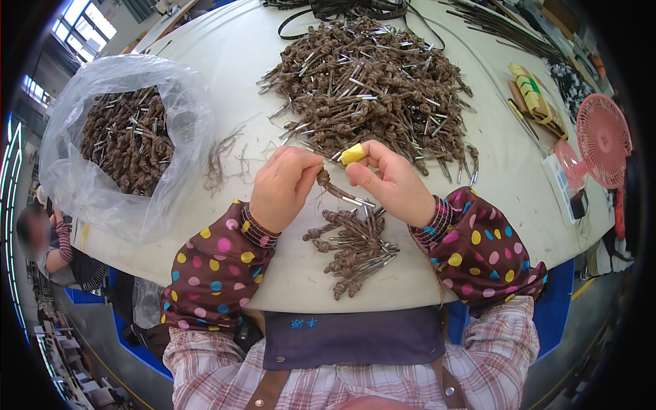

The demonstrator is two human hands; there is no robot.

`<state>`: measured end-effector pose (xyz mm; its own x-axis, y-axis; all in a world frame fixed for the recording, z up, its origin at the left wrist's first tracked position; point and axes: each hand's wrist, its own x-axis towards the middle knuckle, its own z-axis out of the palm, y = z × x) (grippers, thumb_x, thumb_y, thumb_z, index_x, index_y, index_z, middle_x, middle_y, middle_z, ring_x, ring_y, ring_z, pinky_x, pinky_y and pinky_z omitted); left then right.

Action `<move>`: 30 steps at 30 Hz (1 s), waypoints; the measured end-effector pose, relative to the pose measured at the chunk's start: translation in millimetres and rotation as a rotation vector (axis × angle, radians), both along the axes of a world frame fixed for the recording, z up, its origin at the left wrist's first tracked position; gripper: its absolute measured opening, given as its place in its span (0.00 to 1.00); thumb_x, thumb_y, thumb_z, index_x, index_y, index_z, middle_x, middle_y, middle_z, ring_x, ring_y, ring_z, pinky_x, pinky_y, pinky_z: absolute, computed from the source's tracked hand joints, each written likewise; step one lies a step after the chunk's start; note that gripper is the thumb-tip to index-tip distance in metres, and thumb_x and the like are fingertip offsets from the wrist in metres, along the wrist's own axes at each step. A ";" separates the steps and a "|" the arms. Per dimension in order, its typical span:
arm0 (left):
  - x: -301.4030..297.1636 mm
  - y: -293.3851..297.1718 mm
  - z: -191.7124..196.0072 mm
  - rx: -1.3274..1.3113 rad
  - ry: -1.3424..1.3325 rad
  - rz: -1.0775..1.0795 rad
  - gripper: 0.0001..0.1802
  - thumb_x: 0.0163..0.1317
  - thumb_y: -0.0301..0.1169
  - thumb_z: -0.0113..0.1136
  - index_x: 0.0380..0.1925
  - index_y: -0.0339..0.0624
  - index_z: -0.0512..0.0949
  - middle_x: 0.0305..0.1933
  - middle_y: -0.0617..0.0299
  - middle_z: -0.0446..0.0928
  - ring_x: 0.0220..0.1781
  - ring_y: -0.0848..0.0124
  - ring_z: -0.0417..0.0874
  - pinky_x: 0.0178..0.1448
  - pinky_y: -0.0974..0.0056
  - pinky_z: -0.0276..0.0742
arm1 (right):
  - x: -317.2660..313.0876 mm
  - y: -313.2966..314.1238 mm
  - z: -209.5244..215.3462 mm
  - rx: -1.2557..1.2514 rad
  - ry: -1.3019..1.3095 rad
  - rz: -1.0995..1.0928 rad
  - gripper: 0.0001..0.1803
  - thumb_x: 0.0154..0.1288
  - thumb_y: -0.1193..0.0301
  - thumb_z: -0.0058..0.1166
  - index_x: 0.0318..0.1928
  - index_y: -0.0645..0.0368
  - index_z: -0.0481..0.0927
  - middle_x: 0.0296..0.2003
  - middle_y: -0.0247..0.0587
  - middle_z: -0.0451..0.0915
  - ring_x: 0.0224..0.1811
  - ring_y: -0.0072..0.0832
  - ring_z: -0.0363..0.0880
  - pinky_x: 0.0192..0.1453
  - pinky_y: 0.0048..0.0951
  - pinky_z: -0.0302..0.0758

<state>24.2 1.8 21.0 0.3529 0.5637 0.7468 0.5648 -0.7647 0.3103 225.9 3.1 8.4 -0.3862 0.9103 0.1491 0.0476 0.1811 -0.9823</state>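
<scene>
Between the thumb and fingertips of my left hand (pixel 281 190) is a brown knotted cord (pixel 323 179). Its doubled tail slants down to the right and ends in silvery metal tips. My right hand (pixel 396 184) is close beside it, fingers curled, with a yellow cover (pixel 353 154) on one fingertip. Whatever lies between these fingers is too small to make out. Below both hands, a small heap of finished-looking knotted cords (pixel 359 246) rests on the table. Beyond them rises a large pile of similar knotted cords (pixel 369 89) with metal tips.
An open clear plastic bag (pixel 195 116) full of knotted cords stands at the left. Loose brown threads (pixel 222 160) lie beside it on the white table (pixel 236 68). A pink fan (pixel 603 140) and a yellow-wrapped bundle (pixel 536 99) are at the right. Another person (pixel 58 246) sits far left.
</scene>
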 end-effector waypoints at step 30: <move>-6.5 2.3 -6.6 0.007 -0.067 -0.123 0.12 0.53 0.15 0.59 0.35 0.41 0.72 0.29 0.62 0.76 0.32 0.66 0.79 0.57 0.51 0.73 | 10.0 -1.8 21.4 0.041 -0.235 0.063 0.15 0.61 0.60 0.59 0.37 0.60 0.78 0.25 0.31 0.78 0.25 0.19 0.74 0.31 0.22 0.71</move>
<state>17.8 4.1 14.5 0.3685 0.5141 0.7745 0.4451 -0.8291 0.3385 235.9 1.3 29.8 -0.4707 0.8782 0.0850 0.2608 0.2305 -0.9375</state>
